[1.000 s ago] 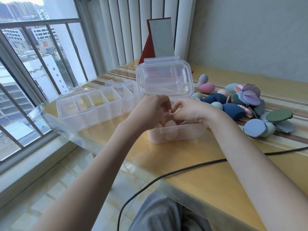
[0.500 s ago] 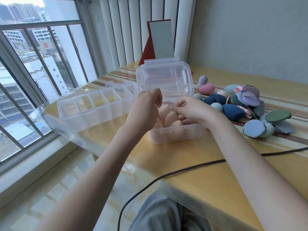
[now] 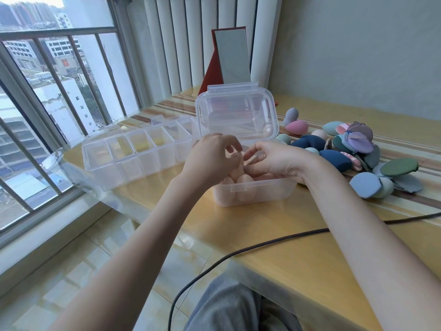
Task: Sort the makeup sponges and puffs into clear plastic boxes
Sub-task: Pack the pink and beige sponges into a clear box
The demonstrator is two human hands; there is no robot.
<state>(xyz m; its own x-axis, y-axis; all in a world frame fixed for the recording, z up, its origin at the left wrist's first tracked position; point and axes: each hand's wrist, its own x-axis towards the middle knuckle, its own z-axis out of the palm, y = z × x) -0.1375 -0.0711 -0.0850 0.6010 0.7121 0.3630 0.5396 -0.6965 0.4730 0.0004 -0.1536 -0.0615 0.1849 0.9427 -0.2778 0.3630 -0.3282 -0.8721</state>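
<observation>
So I've got both hands over the small clear box [image 3: 254,193], which sits on the wooden table [image 3: 274,247] with its lid [image 3: 236,111] flipped up behind it. My left hand [image 3: 210,158] hovers at the box's left edge with the fingers loosely curled, and it looks like it's touching one of the beige sponges [image 3: 244,185] packed inside, though I honestly can't tell if it's actually gripping one. My right hand [image 3: 274,161] is right next to it over the opening, fingers stretched toward the left hand, thumb tucked low; can't tell if it holds anything either. The rest of the pile of sponges and puffs [image 3: 358,154] (blues, greens, purple, pink) is off to the right of the box. The long divided organizer [image 3: 133,156] sits to the left, just beside the box. There's a standing mirror [image 3: 232,58] at the back and a black cable [image 3: 238,252] trailing across the table's front edge.
</observation>
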